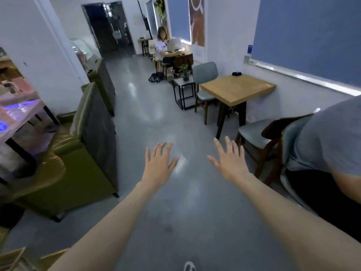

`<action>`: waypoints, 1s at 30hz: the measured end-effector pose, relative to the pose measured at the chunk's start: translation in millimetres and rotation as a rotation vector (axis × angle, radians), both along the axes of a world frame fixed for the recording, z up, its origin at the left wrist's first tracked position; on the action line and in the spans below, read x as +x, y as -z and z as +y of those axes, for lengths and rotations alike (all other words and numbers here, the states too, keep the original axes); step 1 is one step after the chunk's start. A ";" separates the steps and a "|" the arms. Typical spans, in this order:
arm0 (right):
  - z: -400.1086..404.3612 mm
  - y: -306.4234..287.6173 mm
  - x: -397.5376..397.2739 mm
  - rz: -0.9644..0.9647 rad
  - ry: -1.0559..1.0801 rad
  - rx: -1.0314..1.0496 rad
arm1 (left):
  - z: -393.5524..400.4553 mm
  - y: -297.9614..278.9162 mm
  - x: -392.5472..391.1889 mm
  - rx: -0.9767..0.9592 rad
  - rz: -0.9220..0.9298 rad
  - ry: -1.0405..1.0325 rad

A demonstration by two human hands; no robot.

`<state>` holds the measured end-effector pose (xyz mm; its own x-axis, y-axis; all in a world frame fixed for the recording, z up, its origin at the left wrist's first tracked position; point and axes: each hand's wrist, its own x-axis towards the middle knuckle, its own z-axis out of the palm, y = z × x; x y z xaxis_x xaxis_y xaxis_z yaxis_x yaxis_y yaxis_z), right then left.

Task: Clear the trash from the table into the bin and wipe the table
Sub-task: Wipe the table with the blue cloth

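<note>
Both arms reach out over the grey floor (156,122), left hand (159,165) and right hand (230,161) spread flat, holding nothing. A wooden desk (237,89) stands ahead right, a small dark thing (237,73) on it.

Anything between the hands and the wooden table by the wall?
Partly. Both hands are open over bare floor, which runs unobstructed to the wooden table. A grey-seated chair stands at its near side, and a person in a grey shirt sits just right of that path.
</note>
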<state>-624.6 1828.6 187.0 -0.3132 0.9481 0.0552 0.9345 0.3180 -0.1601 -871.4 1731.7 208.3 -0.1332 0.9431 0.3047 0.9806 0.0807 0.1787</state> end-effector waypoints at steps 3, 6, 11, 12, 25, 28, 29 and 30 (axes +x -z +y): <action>48.7 4.0 -14.0 -0.010 0.039 -0.017 | 63.8 4.7 -16.7 -0.010 -0.026 0.045; 102.0 5.3 -30.0 -0.011 0.092 -0.053 | 131.4 10.2 -35.0 -0.036 -0.032 0.086; 171.6 11.4 -51.0 -0.025 0.144 -0.052 | 226.5 18.5 -60.3 -0.081 -0.070 0.159; 186.2 13.9 -53.7 -0.039 0.150 -0.050 | 245.3 19.9 -64.2 -0.086 -0.066 0.173; 379.6 48.5 -86.9 -0.005 0.174 -0.098 | 434.7 35.9 -95.1 -0.086 -0.004 0.191; 441.1 55.3 -92.8 0.002 0.132 -0.111 | 489.3 32.9 -95.5 -0.101 -0.011 0.168; 460.0 56.1 -93.7 0.010 0.126 -0.118 | 505.6 30.4 -95.4 -0.106 -0.010 0.166; 479.0 56.8 -94.8 0.013 0.116 -0.121 | 522.3 28.4 -95.7 -0.109 -0.002 0.167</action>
